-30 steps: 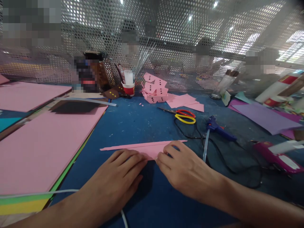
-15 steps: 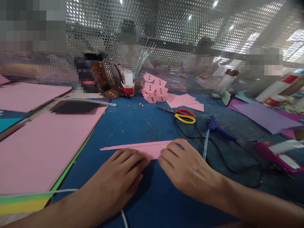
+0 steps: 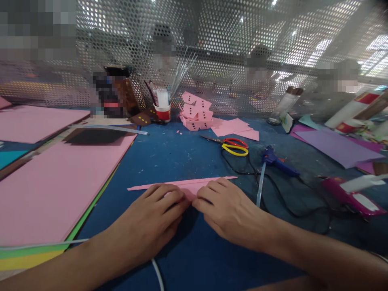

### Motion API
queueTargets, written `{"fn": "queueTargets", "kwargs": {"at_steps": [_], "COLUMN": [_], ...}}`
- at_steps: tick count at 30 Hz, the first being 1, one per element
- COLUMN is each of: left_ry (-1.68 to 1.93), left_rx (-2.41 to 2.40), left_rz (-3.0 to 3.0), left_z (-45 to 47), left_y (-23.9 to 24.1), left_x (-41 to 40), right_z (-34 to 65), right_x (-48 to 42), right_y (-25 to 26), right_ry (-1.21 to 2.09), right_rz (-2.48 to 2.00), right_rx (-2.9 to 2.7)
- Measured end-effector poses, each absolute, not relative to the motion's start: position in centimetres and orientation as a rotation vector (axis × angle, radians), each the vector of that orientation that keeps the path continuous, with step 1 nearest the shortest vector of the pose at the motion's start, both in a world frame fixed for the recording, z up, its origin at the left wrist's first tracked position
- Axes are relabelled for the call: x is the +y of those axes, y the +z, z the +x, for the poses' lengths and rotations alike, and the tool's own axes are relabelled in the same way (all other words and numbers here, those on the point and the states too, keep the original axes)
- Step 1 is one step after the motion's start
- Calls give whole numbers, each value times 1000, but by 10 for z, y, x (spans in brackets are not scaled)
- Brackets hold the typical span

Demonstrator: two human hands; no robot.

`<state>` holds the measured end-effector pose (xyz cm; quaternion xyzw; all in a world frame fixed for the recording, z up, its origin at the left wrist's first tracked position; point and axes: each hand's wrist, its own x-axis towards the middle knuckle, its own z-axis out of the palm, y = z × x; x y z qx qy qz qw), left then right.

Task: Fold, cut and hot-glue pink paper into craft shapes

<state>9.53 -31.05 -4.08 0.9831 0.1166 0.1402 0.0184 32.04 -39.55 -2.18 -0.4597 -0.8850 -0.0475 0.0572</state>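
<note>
A strip of pink paper (image 3: 190, 188) lies on the blue tabletop in front of me, with a narrow fold along its far edge. My left hand (image 3: 154, 214) grips the near side of it, left of the middle, with fingers curled and the thumb tucked underneath. Close beside it, my right hand (image 3: 227, 206) pinches the paper's right half, fingers bent over it. Both hands cover much of the near edge. The strip's thin ends stick out past the fingers on either side.
Red-and-yellow-handled scissors (image 3: 235, 146), a blue glue gun (image 3: 279, 161) and a magenta tool (image 3: 351, 196) lie to the right among black cords. Large pink sheets (image 3: 60, 190) are stacked at left. Behind stand a paper cup (image 3: 163, 113) and a dotted pink paper pile (image 3: 197, 115) before a perforated metal screen.
My right hand has slid left along the strip toward my left hand, uncovering the paper's right tip. My left hand stays nearly in place. The view has shifted slightly.
</note>
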Motion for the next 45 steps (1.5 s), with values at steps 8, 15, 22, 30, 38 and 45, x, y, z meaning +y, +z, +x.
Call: {"fn": "queueTargets", "kwargs": {"at_steps": [8, 15, 22, 30, 38, 45], "left_ry": [511, 591, 657, 696, 714, 676], "left_rx": [289, 231, 187, 193, 176, 187], "left_rz": [3084, 3115, 3139, 3101, 3090, 3093], "left_z": [94, 91, 87, 83, 80, 76], "left_y": [-40, -43, -42, -44, -43, -45], "left_x": [-308, -301, -295, -292, -290, -288], "right_z": [323, 326, 327, 328, 329, 331], "right_x": [-395, -395, -395, -395, -396, -397], "right_y": [-22, -21, -19, -19, -20, -21], "right_ry": [-212, -223, -225, -210, -202, -155], "right_rz": [-1378, -1364, -1364, -1359, -1358, -1346], "right_rx": [-2706, -2721, -2724, -2712, -2708, -2700]}}
